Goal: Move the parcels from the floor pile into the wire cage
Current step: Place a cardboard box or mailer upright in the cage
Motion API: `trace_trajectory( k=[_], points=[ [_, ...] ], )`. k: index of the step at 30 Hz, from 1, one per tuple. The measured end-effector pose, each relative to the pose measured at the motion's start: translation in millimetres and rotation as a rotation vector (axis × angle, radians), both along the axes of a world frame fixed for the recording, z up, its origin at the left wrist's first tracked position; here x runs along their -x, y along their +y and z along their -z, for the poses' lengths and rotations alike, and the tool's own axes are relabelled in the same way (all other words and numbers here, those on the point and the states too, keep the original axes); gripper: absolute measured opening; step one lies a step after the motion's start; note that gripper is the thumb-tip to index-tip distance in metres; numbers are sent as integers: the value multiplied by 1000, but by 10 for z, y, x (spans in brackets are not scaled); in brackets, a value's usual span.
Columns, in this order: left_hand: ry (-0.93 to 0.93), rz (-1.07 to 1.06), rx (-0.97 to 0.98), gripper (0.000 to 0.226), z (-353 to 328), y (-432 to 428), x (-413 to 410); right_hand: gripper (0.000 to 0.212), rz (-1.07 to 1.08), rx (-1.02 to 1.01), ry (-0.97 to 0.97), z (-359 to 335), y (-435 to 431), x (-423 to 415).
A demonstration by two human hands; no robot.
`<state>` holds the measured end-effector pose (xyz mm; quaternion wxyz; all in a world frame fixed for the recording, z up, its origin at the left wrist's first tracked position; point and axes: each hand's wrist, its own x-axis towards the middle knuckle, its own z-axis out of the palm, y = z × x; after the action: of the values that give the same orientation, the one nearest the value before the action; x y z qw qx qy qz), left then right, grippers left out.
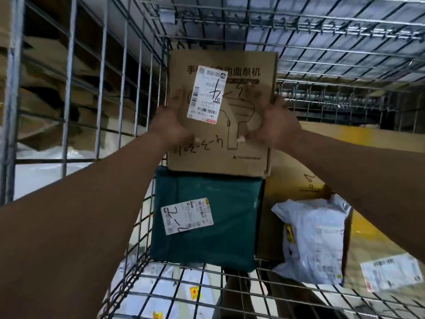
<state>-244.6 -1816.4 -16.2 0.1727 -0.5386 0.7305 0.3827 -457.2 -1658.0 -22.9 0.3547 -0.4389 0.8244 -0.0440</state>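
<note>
Mid-load by the look of it. The person has both arms reached into the cage (69,88); the left hand (171,125) and right hand (273,125) sit on the front face of a box (230,157), one on each side of its label (208,93). Fingers look spread wide and laid flat on the cardboard, thumbs pointing inward — pressing rather than wrapped round anything, though both hands are motion-blurred, so take that loosely.

The box sits at the back-left corner of the cage, stacked right on top of a green parcel (207,226); its bottom edge touches the green one's top. My guess is it's being pushed home against the back mesh, so this parcel is basically placed.

Done so far: the box, the green parcel, a white bag (315,240) leaning on a bigger carton (289,180) to the right, and a yellow box (368,139) behind that — all inside.

What's left is hard to call; the floor pile isn't properly in view, only pale bags glimpsed through the mesh floor (207,284); plenty of room up top, so probably more trips to go.
</note>
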Motion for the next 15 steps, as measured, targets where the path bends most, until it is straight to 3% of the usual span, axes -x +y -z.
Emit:
trace_trajectory(
  k=[10,15],
  points=[
    [-92,191,113,130,168,296,-233,122,21,-54,-57,197,105,-237],
    [-141,272,186,123,-88,475,-215,122,-16,-90,77,-118,134,-423]
  ],
)
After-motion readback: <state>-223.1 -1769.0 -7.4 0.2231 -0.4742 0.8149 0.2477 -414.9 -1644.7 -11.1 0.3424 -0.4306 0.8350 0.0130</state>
